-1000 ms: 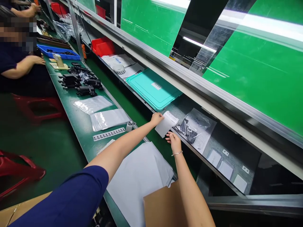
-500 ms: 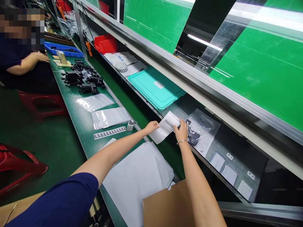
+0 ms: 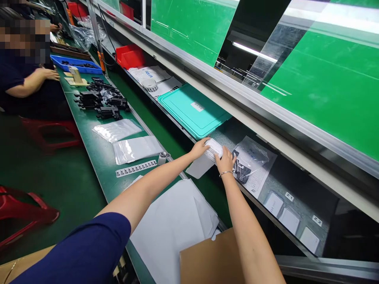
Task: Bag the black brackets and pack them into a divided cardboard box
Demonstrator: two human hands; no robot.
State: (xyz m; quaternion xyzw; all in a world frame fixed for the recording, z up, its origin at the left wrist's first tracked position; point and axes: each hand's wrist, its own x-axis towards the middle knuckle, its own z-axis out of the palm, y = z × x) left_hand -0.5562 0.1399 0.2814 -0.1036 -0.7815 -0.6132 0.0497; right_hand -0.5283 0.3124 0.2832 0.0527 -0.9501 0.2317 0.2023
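Observation:
A white label sheet [image 3: 215,148] with a printed barcode is held between both hands at the edge of the metal shelf, its blank lower part hanging down. My left hand [image 3: 199,149] pinches its left edge. On the right side, my right hand [image 3: 225,161], with a bracelet at the wrist, has its fingers on the sheet. Just right of that hand lies a clear plastic bag [image 3: 244,167] with dark parts, on top of printed paper. Turquoise flat covers [image 3: 194,110] are stacked on the shelf behind my left hand.
On the green bench are clear bags [image 3: 137,148], a label strip [image 3: 136,168], black parts [image 3: 89,100] and white sheets [image 3: 171,228]. A cardboard box [image 3: 211,256] stands in front. White boxes [image 3: 289,221] lie on the shelf. Another person's hand [image 3: 49,74] rests at the far left.
My left hand has moved up and right along the sheet, closer to my right hand. The sheet's printed part now looks bent, with its upper edge curled.

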